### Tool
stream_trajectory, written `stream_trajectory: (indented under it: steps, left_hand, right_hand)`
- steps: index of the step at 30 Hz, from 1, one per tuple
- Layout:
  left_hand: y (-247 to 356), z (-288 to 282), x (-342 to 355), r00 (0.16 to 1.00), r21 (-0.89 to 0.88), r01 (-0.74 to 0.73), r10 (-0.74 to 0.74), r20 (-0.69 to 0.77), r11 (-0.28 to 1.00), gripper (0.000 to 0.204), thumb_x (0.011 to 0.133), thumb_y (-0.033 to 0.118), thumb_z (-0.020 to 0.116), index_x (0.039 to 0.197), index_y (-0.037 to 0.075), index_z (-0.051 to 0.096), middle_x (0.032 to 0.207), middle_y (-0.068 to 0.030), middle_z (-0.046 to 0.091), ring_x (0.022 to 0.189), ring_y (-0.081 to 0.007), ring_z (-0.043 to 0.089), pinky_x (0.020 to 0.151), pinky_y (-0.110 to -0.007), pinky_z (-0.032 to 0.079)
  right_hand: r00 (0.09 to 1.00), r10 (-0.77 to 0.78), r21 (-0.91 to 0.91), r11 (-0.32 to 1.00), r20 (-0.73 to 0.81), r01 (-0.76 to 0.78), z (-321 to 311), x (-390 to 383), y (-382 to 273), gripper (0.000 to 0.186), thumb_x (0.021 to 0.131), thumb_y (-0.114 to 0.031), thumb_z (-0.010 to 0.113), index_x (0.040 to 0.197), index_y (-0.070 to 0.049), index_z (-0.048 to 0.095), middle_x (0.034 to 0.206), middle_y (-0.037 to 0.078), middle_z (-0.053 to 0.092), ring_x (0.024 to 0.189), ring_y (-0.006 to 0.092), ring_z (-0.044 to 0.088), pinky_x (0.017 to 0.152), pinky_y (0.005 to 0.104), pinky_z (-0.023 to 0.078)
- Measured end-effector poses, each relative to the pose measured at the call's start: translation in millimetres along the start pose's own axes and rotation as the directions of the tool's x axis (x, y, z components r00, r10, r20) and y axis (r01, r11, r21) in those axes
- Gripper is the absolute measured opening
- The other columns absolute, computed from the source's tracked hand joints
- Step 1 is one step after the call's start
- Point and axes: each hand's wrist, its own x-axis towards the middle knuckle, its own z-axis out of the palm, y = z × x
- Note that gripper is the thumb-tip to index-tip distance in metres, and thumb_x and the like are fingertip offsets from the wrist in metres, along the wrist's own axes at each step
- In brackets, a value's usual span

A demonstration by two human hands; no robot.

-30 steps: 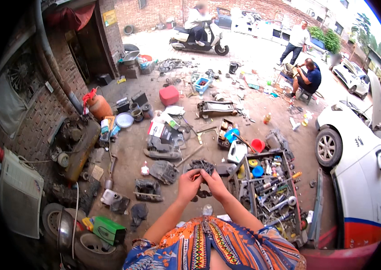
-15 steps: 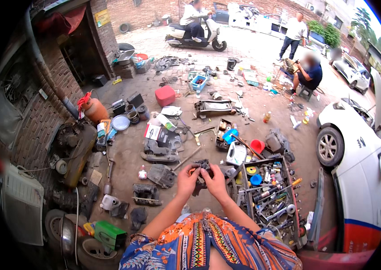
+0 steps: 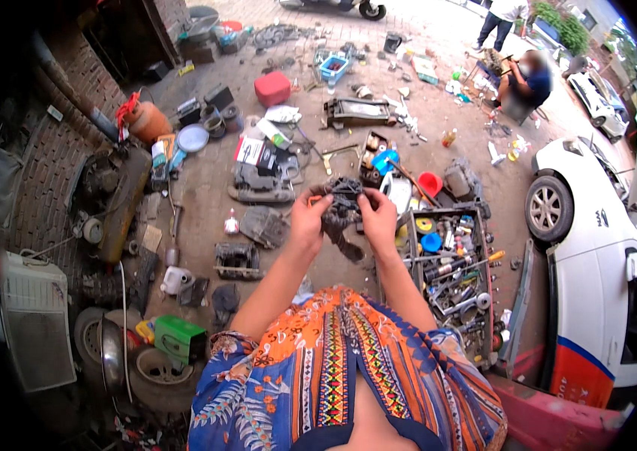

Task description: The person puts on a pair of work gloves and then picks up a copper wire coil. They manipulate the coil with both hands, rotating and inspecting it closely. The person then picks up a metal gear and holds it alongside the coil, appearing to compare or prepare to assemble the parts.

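White car (image 3: 604, 248): It stands to the right of the tool tray, with one wheel showing near the tray's top corner.
Floor (image 3: 205, 203): It is dusty ground, and loose parts lie all over it around the tool tray.
Tool tray (image 3: 450, 278): This is your landmark. It is a long metal tray full of tools, with blue and yellow round things at its top end. It sits on the floor just right of your right arm.
Red box (image 3: 272, 88): It sits far up and to the left of the tool tray.
Green box (image 3: 179, 338): It lies well to the left of the tool tray, low down, beside an old wheel.
Seated person (image 3: 525, 83): Someone sits far above the tool tray, near the car.
Dark metal part (image 3: 342, 214): It is black and greasy. You hold it up in the air, just left of the tool tray's top end. A piece of it hangs down between your hands.
Left hand (image 3: 309, 222): Your fingers are closed around the left side of the dark metal part.
Right hand (image 3: 378, 219): Your fingers are closed around the right side of the same part, nearest to the tool tray.
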Motion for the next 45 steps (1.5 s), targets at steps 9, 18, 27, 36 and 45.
stream_trajectory:
  steps: [9, 18, 27, 36, 45]
  left_hand:
    - [-5, -18, -10, 0.999, 0.056, 0.038, -0.037, -0.022, 0.998, 0.026, 0.083, 0.006, 0.063, 0.106, 0.001, 0.052, 0.091, -0.0045, 0.061, 0.079, -0.0119, 0.059, 0.070, -0.026, 0.050]
    - [-7, -64, 18, 0.979, 0.219, -0.026, 0.069, -0.190, 0.975, 0.020, 0.081, 0.003, 0.062, 0.099, 0.000, 0.056, 0.088, -0.0041, 0.060, 0.077, -0.0104, 0.056, 0.068, -0.025, 0.047]
    - [-16, -65, 37, 0.884, 0.714, -0.386, 0.457, 0.103, 0.585, 0.018, 0.074, 0.005, 0.064, 0.091, 0.001, 0.057, 0.087, -0.0124, 0.060, 0.079, -0.0313, 0.059, 0.066, -0.036, 0.047]
    - [-55, -57, 83, 0.681, 0.708, -0.701, 0.379, 0.627, 0.089, 0.028, 0.065, 0.001, 0.061, 0.092, 0.007, 0.059, 0.075, -0.0071, 0.053, 0.070, -0.0268, 0.056, 0.057, -0.035, 0.048]
    - [-67, 26, 217, 0.803, 0.794, -0.583, 0.269, 0.531, 0.173, 0.031, 0.066, 0.003, 0.063, 0.096, 0.007, 0.058, 0.077, -0.0091, 0.062, 0.070, -0.0272, 0.061, 0.059, -0.038, 0.049]
  right_hand:
    - [0.928, 0.236, 0.274, 0.908, 0.288, -0.316, 33, -14, 6, 0.021, 0.081, -0.009, 0.066, 0.098, 0.000, 0.057, 0.086, 0.003, 0.061, 0.075, 0.0091, 0.057, 0.067, 0.0221, 0.047]
    - [0.921, 0.389, 0.325, 0.872, -0.005, -0.366, 41, 9, 47, 0.020, 0.080, -0.006, 0.060, 0.097, -0.002, 0.050, 0.076, 0.002, 0.054, 0.056, 0.0091, 0.052, 0.051, 0.0217, 0.046]
    - [0.800, 0.561, 0.148, 0.791, 0.213, -0.594, 86, 13, 54, 0.018, 0.082, -0.007, 0.059, 0.098, -0.003, 0.053, 0.081, 0.005, 0.059, 0.064, 0.0120, 0.058, 0.052, 0.0248, 0.047]
    - [0.719, 0.543, 0.825, 0.081, 0.434, -0.559, 51, 69, 108, 0.023, 0.092, -0.016, 0.042, 0.098, 0.001, 0.057, 0.100, 0.012, 0.063, 0.094, 0.0229, 0.060, 0.085, 0.0350, 0.049]
    - [0.905, 0.313, 0.942, 0.079, 0.287, -0.326, 27, 206, 143, 0.033, 0.094, -0.022, 0.035, 0.108, -0.001, 0.055, 0.109, 0.012, 0.059, 0.099, 0.0254, 0.056, 0.092, 0.0382, 0.043]
